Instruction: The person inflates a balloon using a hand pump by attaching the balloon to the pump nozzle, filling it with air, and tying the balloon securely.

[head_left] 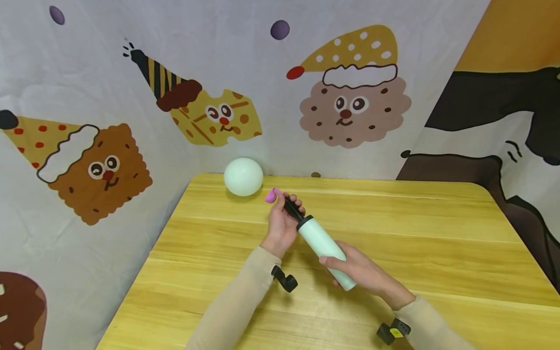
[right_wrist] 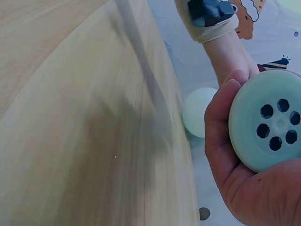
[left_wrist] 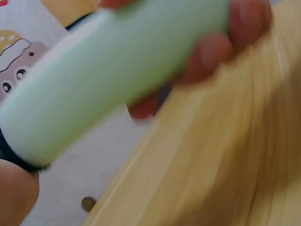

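Observation:
A pale green balloon hand pump (head_left: 320,237) slants across the middle of the head view, black end up and to the left. My left hand (head_left: 282,226) holds that black end, its thumb by a limp pink balloon (head_left: 271,196) at the tip. Lower down, my right hand (head_left: 360,269) grips the green barrel, thumb across the top. In the right wrist view, the pump's round base (right_wrist: 280,123) shows a ring of several dark holes, with fingers wrapped around its side. The barrel (left_wrist: 117,70) fills much of the left wrist view, blurred; the pink balloon is out of sight there.
An inflated pale green balloon (head_left: 243,177) rests at the back left edge of the wooden table (head_left: 415,233). Behind the table hangs a white cloth backdrop (head_left: 245,43) with cartoon biscuits and cheese. Small black devices (head_left: 284,279) are strapped to both wrists.

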Motion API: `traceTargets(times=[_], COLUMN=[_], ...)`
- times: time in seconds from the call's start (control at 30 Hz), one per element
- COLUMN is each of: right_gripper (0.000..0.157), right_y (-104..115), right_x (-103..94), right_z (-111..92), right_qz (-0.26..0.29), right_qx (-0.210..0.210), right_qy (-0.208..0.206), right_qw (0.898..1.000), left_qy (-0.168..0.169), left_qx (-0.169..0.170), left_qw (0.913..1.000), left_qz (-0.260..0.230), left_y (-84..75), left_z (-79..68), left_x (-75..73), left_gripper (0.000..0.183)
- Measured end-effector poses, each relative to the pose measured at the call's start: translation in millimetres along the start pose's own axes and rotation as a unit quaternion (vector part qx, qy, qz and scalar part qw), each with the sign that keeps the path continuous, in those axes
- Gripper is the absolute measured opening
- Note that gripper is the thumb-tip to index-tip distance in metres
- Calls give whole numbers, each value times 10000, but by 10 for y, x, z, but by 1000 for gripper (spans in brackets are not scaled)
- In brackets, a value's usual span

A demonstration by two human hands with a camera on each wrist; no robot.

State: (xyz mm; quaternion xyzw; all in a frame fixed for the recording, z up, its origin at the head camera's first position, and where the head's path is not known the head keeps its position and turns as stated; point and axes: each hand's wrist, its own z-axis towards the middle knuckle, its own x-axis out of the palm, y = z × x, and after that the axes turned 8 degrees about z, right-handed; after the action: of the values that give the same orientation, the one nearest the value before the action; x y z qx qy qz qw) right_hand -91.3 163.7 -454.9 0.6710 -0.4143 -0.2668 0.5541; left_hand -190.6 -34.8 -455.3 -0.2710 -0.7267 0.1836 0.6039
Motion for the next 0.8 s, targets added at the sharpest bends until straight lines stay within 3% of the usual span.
traceTargets(times=[0.2,0.43,0.67,0.8], right_gripper=[60,59,56,57], right_y=[19,24,38,-11], right_x=[40,100,154,179], right_z=[-11,4,9,-43], right_qz=[-216,-442,-674,-822], right_qx=[-56,21,-46,-11], right_qy=[-55,-176,-28,-62], right_qw=[9997,9989,9977,9966], left_qy=[60,-144,-482,-669], left_qx=[403,375,923,1267], left_qw=[9953,9946,9793,9741], left_qz=[880,962,1733,1747], left_y=[16,51,108,41], left_z=[14,27,52,68], left_x=[-9,16,-48,-94], left_gripper=[27,27,31,32])
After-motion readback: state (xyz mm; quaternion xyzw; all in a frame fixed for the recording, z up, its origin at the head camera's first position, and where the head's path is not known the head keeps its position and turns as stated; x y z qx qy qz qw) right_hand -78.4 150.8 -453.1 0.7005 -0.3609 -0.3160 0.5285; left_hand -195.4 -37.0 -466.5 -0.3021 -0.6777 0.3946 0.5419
